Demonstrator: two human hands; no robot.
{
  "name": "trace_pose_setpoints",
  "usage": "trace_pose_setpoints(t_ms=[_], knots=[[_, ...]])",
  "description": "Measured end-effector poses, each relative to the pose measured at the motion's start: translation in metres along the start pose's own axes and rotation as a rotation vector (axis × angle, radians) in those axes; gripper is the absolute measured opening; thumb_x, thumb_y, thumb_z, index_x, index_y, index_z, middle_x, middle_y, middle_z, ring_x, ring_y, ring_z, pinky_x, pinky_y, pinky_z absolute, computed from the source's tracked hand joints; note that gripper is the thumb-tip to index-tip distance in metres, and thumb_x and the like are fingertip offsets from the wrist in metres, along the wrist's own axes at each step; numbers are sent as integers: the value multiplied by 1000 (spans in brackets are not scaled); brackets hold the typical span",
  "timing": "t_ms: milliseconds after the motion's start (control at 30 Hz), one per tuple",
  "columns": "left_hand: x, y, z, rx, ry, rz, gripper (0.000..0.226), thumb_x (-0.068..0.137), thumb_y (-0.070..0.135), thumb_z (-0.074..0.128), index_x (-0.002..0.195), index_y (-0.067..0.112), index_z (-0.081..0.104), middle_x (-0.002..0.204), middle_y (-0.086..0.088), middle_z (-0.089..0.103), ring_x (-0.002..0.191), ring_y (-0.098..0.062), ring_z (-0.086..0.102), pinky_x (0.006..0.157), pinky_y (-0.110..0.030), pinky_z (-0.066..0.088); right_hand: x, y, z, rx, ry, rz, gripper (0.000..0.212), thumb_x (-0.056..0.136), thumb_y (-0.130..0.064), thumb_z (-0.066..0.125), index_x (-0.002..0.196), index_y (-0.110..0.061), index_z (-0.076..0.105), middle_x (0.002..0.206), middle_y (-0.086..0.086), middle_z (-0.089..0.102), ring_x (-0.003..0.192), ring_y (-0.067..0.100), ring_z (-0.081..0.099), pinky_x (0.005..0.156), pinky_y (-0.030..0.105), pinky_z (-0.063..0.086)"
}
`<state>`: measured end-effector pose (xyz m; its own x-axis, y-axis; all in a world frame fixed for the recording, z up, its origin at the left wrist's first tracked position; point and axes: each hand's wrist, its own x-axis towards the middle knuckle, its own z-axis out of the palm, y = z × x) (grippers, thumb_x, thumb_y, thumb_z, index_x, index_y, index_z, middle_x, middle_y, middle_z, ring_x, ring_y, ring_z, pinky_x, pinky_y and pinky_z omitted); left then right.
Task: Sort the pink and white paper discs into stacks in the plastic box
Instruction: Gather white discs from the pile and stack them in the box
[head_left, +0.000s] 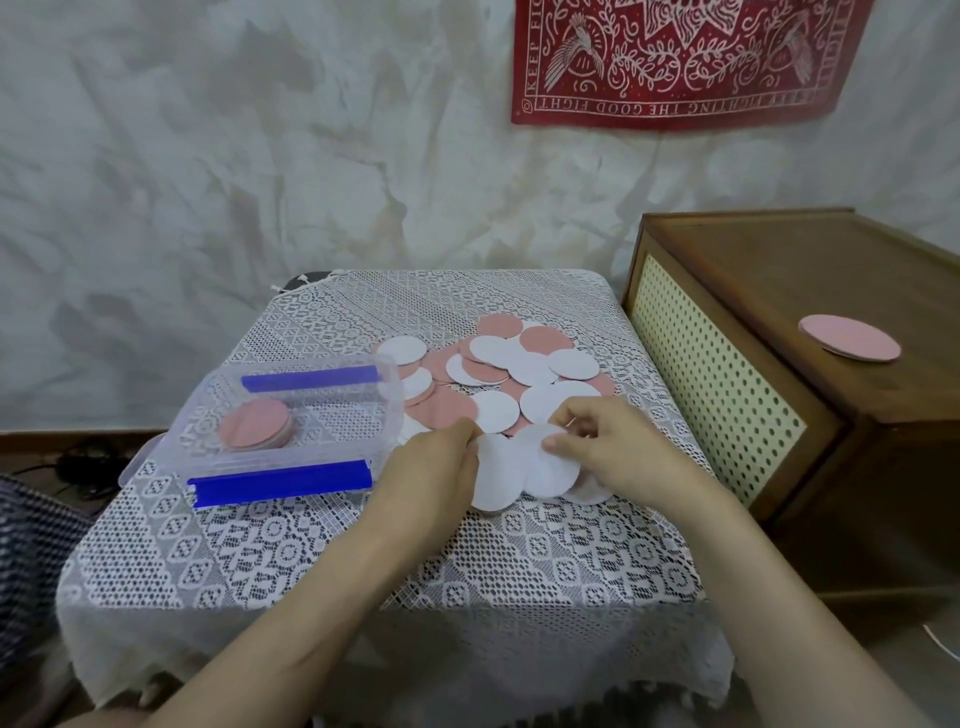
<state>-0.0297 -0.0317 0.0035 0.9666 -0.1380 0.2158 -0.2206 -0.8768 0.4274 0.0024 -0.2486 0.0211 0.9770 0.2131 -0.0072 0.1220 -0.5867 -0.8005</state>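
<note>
A loose pile of pink and white paper discs (511, 364) covers the right half of the lace-covered table (363, 551). The clear plastic box (291, 415) with blue clips stands at the left and holds a short stack of pink discs (255, 423). Near the table's middle, a few overlapping white discs (524, 473) lie under both hands. My left hand (431, 467) pinches their left edge. My right hand (602, 441) pinches their top right edge with thumb and curled fingers.
A wooden cabinet (810, 364) with a perforated cream front stands right of the table, with a small stack of pink discs (849, 338) on top. A red patterned cloth (675, 57) hangs on the wall behind. Cables lie on the floor at the left.
</note>
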Motion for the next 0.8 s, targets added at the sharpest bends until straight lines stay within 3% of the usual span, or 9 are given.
trace_pose_setpoints(t_ms=[100, 200, 267, 367, 433, 533, 667, 733, 800], knots=[[2, 0, 1, 19, -14, -5, 22, 104, 28, 37, 110, 22, 56, 95, -3, 68, 83, -25, 55, 68, -37, 42, 3, 1, -2, 22, 0, -16, 8, 93, -23, 71, 85, -22, 68, 83, 3, 70, 62, 12, 65, 57, 31, 51], [2, 0, 1, 54, -8, -6, 24, 104, 29, 35, 113, 22, 57, 98, -5, 68, 89, -28, 60, 69, -38, 44, 6, 3, 2, -134, 70, -60, 8, 95, -28, 66, 87, -25, 64, 87, -4, 68, 80, 18, 64, 73, 40, 54], [2, -1, 1, 61, 6, -10, 24, 104, 29, 35, 111, 22, 57, 97, -4, 68, 88, -29, 59, 67, -37, 41, 7, 2, 0, -91, 107, -72, 10, 94, -31, 65, 85, -29, 62, 85, -7, 65, 78, 19, 60, 75, 40, 50], [1, 0, 1, 41, 5, -4, 24, 105, 31, 35, 107, 21, 57, 93, -4, 67, 86, -28, 58, 65, -35, 35, 7, 1, -2, 5, 18, -74, 8, 92, -31, 68, 85, -34, 64, 84, -6, 65, 80, 20, 63, 76, 47, 55], [0, 2, 0, -60, -18, 2, 24, 105, 30, 36, 106, 21, 58, 94, -3, 67, 84, -24, 56, 66, -34, 38, 5, -3, 3, 50, -63, -57, 10, 92, -27, 70, 84, -31, 65, 85, -1, 66, 76, 23, 69, 73, 50, 60], [-4, 4, 0, -273, -54, 23, 23, 103, 33, 37, 103, 28, 59, 90, 5, 68, 85, -19, 61, 76, -40, 51, 4, -6, 16, 17, -87, -26, 11, 91, -28, 72, 87, -26, 62, 83, 1, 63, 56, 18, 66, 61, 42, 59], [-9, 4, 1, -364, -57, -16, 29, 96, 45, 32, 100, 33, 58, 82, 9, 66, 81, -14, 62, 77, -44, 52, 5, -6, 25, 4, -76, -25, 14, 87, -33, 73, 97, -32, 63, 88, 1, 64, 58, 24, 71, 64, 49, 61], [-10, 3, 2, -336, -53, -14, 28, 98, 48, 35, 102, 33, 59, 83, 9, 66, 79, -10, 61, 73, -40, 52, 5, -7, 28, 6, -60, -25, 13, 85, -34, 74, 94, -30, 66, 86, 0, 64, 60, 26, 72, 64, 54, 61], [-10, 3, 2, -305, -55, -2, 16, 100, 42, 47, 106, 35, 59, 77, 12, 65, 69, 0, 58, 61, -28, 45, 4, -8, 31, -10, -56, -23, 15, 83, -37, 75, 92, -28, 66, 84, -1, 66, 59, 22, 72, 66, 51, 61]])
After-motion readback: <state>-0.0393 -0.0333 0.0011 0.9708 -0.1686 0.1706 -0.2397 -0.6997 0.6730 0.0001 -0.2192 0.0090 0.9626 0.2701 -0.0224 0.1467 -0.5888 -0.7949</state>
